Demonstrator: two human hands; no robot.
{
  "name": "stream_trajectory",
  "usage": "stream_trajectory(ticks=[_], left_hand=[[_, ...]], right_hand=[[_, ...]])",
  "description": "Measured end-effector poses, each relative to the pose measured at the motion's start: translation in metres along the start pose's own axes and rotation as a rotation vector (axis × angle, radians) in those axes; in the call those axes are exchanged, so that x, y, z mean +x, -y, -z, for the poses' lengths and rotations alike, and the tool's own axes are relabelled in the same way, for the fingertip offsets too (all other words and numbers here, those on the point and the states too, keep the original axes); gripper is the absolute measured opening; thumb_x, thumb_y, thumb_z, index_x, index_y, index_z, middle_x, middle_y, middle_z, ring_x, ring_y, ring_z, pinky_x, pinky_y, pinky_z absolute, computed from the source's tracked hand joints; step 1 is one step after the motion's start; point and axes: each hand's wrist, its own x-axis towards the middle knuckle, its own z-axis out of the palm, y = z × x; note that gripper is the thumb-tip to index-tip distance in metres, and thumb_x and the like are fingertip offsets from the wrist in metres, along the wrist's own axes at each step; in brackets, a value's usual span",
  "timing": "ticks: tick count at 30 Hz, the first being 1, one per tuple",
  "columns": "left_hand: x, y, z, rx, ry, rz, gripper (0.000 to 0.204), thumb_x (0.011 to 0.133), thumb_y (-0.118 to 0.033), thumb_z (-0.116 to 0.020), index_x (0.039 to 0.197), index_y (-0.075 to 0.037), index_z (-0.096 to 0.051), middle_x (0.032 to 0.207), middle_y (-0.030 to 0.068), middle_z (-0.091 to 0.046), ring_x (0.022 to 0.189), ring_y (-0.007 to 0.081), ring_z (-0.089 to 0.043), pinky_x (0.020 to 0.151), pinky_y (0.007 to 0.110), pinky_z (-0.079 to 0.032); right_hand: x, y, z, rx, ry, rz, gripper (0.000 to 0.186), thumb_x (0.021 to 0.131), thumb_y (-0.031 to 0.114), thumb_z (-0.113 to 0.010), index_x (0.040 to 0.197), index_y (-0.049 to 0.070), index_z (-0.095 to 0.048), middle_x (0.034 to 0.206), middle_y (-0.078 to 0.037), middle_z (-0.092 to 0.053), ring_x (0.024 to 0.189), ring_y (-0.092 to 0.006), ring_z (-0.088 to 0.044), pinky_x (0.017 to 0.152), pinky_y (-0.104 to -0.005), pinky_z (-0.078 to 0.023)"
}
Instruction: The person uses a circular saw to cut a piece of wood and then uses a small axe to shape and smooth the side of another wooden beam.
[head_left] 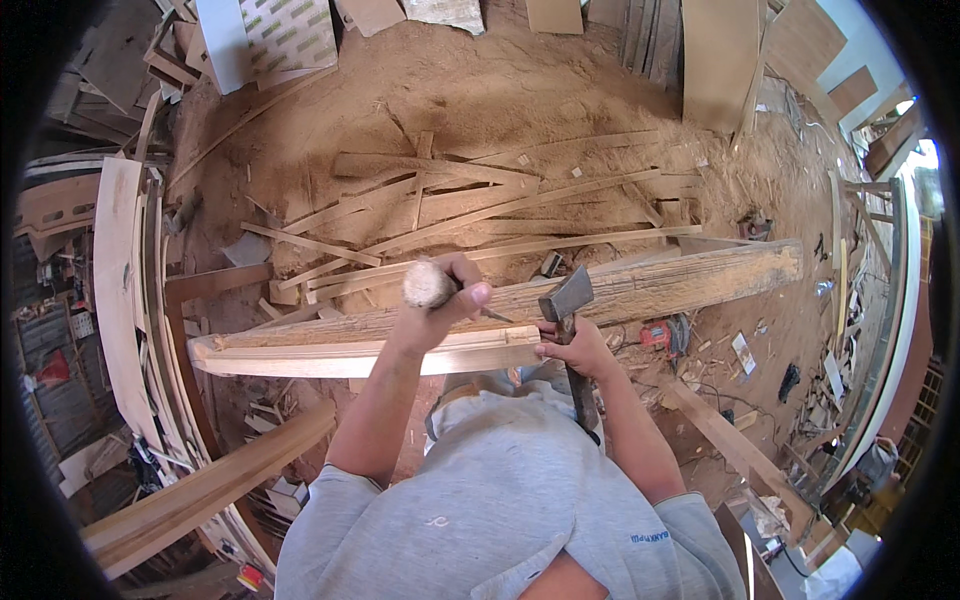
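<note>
My left hand (428, 322) is closed round the wooden handle of a chisel (427, 284), its pale, battered butt turned up. The thin dark blade slants right, above the end of a pale grooved wooden strip (380, 358). By that strip's right end my right hand (583, 352) is closed on a hammer (567, 293). Its dark metal head points away from me and its handle runs back toward my body. Some fingers of this hand are at the strip's end; whether they press on it I cannot tell. The strip lies along a long, rough, weathered beam (690, 280).
Loose wooden slats (480, 222) lie on the sawdust-covered ground beyond the beam. A red power tool (663, 338) with a cord sits to the right. Long boards (118, 260) stand at left, a plank (215, 490) at lower left. Sheets (722, 65) lean at the back.
</note>
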Motion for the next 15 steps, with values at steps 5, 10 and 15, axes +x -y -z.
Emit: stream_trajectory(ticks=[5, 10, 15], left_hand=[[-0.012, 0.014, -0.02, 0.019, 0.009, 0.09, 0.03, 0.093, -0.023, -0.081, 0.076, -0.007, -0.062, 0.071, -0.0014, -0.06, 0.067, 0.0081, -0.054, 0.059, 0.027, -0.043], [-0.018, -0.012, -0.04, 0.182, 0.029, 0.133, 0.026, 0.096, -0.018, -0.077, 0.08, -0.006, -0.06, 0.074, -0.0015, -0.056, 0.07, 0.0093, -0.049, 0.063, 0.028, -0.041], [-0.023, -0.023, -0.052, 0.224, 0.033, 0.155, 0.029, 0.097, -0.021, -0.077, 0.079, -0.006, -0.06, 0.075, -0.0026, -0.055, 0.072, 0.0087, -0.047, 0.063, 0.027, -0.039]], right_hand=[[-0.001, 0.009, -0.003, 0.196, 0.062, -0.038, 0.064, 0.082, 0.002, -0.087, 0.135, -0.011, -0.052, 0.134, -0.021, -0.066, 0.122, -0.026, -0.066, 0.105, -0.039, -0.056], [-0.001, 0.004, -0.002, 0.208, 0.035, -0.015, 0.062, 0.081, 0.003, -0.087, 0.133, -0.007, -0.055, 0.133, -0.02, -0.067, 0.12, -0.0247, -0.067, 0.103, -0.0384, -0.057], [-0.005, 0.026, -0.003, 0.031, 0.018, -0.045, 0.057, 0.08, 0.011, -0.091, 0.127, -0.004, -0.061, 0.121, -0.011, -0.071, 0.11, -0.0183, -0.069, 0.097, -0.0346, -0.057]])
